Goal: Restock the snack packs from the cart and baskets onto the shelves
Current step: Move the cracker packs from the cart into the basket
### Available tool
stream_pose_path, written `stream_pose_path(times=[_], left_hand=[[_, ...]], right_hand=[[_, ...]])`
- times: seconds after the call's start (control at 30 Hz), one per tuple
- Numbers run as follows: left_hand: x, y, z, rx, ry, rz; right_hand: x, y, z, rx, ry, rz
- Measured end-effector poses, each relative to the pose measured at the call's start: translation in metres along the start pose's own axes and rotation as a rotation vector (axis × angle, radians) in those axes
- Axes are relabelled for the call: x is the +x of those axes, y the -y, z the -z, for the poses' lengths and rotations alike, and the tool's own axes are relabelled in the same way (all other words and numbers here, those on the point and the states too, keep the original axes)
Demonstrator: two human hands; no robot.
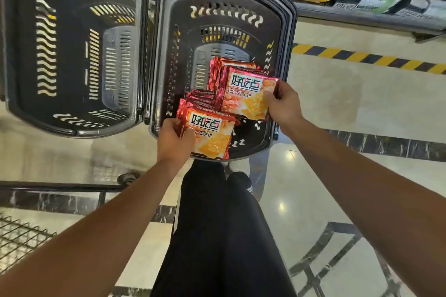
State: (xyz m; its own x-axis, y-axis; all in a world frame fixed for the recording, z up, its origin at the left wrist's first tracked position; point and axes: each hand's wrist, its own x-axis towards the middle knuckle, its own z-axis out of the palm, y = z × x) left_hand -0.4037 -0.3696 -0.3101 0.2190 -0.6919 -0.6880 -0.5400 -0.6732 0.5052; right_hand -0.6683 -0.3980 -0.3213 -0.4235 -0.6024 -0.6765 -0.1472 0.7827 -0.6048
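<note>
Left hand [174, 140] pinching glossy red foil pack [208, 133] at 6 o'clock of slotted plastic basket [166, 60]; right hand [282, 103] gripping another flat pack [246, 94] at 3 o'clock.

Floor [337, 94] here is that glossy cream tile, shiny enough that ceiling lights show up as bright spots near the bottom middle. A dark marble-look border strip [386, 144] with white veins runs across it, and there's more dark inlay crossing in a grid pattern at the lower right. Up near the right side there's a yellow-and-black hazard stripe [366, 58] on the floor, just in front of a grey base ledge [313, 11]. Top right corner is pretty much black, no detail.
</note>
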Motion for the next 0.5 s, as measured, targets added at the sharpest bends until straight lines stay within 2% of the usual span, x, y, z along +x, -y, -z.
stream_pose_path(times=[0.2,0.5], left_hand=[[-0.003,0.003,-0.008,0.006,-0.005,0.027],[-0.004,0.011,-0.011,-0.05,-0.044,-0.002]], right_hand=[[-0.007,-0.005,0.005,0.022,0.026,-0.059],[-0.024,-0.016,0.005,0.037,0.016,-0.044]])
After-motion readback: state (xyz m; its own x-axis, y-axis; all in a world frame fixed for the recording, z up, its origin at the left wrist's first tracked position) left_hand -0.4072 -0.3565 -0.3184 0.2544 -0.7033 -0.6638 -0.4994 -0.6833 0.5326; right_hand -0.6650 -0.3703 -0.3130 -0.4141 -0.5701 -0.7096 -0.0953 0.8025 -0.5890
